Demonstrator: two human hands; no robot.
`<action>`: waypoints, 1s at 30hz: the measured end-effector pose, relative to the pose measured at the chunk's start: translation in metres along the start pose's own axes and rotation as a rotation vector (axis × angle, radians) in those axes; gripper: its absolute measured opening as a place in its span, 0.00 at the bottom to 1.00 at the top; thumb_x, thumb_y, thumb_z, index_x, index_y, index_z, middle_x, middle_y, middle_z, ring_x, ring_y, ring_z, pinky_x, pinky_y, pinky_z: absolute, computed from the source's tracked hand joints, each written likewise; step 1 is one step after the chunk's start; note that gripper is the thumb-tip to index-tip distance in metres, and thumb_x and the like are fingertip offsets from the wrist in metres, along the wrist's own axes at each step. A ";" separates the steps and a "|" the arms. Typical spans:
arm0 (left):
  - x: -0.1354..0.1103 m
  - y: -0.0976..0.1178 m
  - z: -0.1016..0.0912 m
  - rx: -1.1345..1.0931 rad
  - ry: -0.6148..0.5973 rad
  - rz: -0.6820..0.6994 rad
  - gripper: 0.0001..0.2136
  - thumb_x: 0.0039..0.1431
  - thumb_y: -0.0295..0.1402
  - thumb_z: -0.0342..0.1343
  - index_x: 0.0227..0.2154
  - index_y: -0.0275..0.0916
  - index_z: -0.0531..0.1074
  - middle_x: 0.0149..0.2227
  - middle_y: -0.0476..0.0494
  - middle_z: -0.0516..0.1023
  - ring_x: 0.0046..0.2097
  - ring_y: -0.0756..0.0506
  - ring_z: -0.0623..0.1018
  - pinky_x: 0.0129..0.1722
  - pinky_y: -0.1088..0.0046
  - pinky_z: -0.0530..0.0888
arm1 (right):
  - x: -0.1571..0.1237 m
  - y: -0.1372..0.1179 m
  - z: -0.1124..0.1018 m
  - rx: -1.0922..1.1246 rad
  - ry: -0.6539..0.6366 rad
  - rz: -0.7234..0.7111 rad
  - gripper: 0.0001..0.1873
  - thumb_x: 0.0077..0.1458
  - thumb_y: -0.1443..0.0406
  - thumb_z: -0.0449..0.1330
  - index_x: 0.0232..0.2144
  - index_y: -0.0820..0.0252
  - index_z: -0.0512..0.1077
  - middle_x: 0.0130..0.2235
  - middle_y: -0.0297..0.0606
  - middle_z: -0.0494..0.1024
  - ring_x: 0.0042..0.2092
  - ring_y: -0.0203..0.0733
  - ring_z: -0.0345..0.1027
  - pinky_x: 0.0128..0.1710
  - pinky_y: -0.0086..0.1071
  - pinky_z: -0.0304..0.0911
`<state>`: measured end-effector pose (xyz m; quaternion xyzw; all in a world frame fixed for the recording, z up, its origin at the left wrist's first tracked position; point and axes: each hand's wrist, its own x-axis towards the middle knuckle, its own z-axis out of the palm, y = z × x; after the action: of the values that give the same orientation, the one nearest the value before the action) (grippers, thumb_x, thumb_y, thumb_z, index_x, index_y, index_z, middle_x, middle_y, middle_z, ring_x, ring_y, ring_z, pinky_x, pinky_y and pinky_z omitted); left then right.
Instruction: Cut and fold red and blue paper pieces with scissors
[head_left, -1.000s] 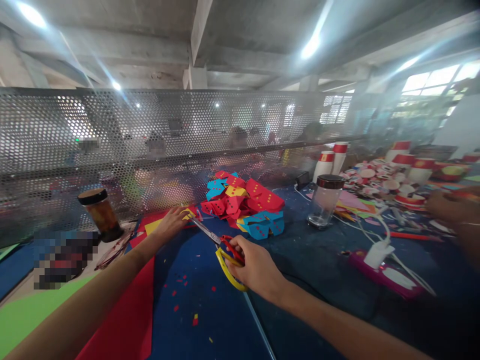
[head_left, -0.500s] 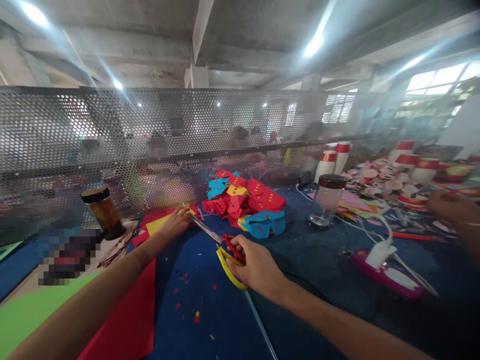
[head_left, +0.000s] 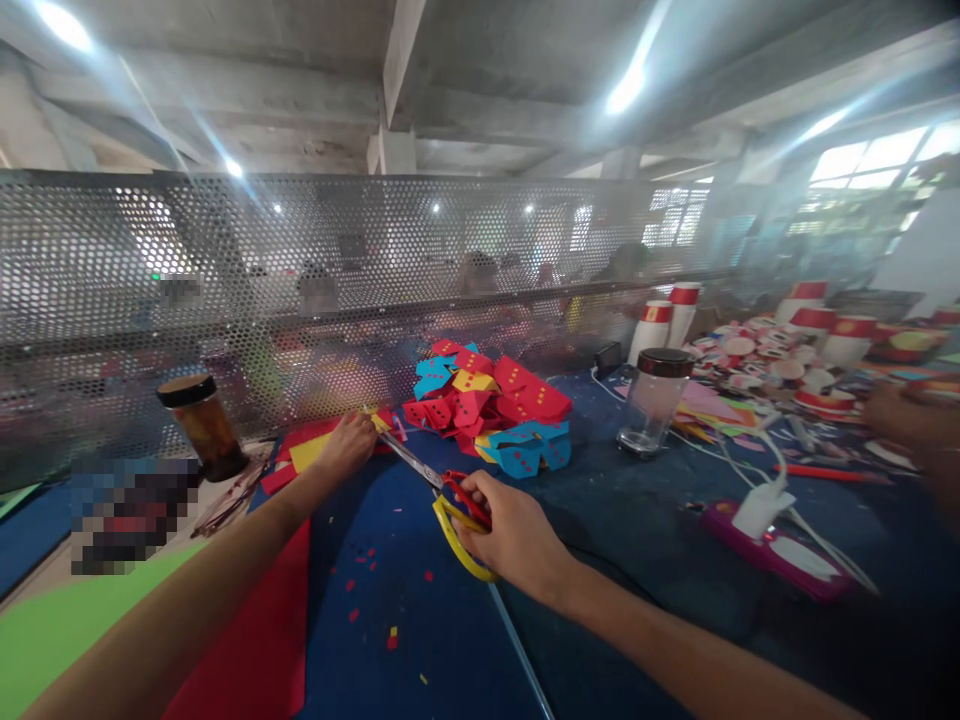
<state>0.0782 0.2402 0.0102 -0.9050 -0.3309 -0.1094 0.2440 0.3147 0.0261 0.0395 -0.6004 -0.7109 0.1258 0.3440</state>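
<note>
My right hand [head_left: 517, 530] is closed around the red and yellow handles of a pair of scissors [head_left: 420, 464]. The blades point up and left, and their tips end close to the fingers of my left hand [head_left: 351, 446]. That hand is stretched out to red and yellow paper pieces [head_left: 306, 455] by the mesh partition. Its fingers are bent and pressed together, and what lies between them is too small to make out. Right of the blade tips is a pile of folded red, blue and yellow paper shapes [head_left: 487, 395] with dots on them.
Red paper [head_left: 255, 640] and a green sheet [head_left: 82, 620] lie at left. A dark-lidded jar [head_left: 202, 430] stands there, and a clear jar [head_left: 652, 405] stands right. Beyond are a purple power strip [head_left: 772, 555], paper cups [head_left: 682, 310] and another person's blurred hand [head_left: 911, 415].
My left hand has shifted slightly, its fingers drawn in at the paper pieces. The scissors and my right hand stay almost where they were. The other person's hand at right has moved a little.
</note>
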 end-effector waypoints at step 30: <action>-0.061 0.014 -0.176 -1.418 0.108 -0.595 0.15 0.52 0.46 0.59 0.29 0.38 0.70 0.26 0.49 0.75 0.31 0.47 0.76 0.34 0.71 0.73 | 0.003 -0.011 -0.013 0.675 -0.069 0.116 0.17 0.51 0.52 0.63 0.34 0.57 0.66 0.29 0.30 0.68 0.24 0.33 0.60 0.24 0.28 0.61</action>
<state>0.0348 0.1076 0.1339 -0.7113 -0.3985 -0.4004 -0.4182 0.3147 0.0234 0.0571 -0.4876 -0.6050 0.3937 0.4912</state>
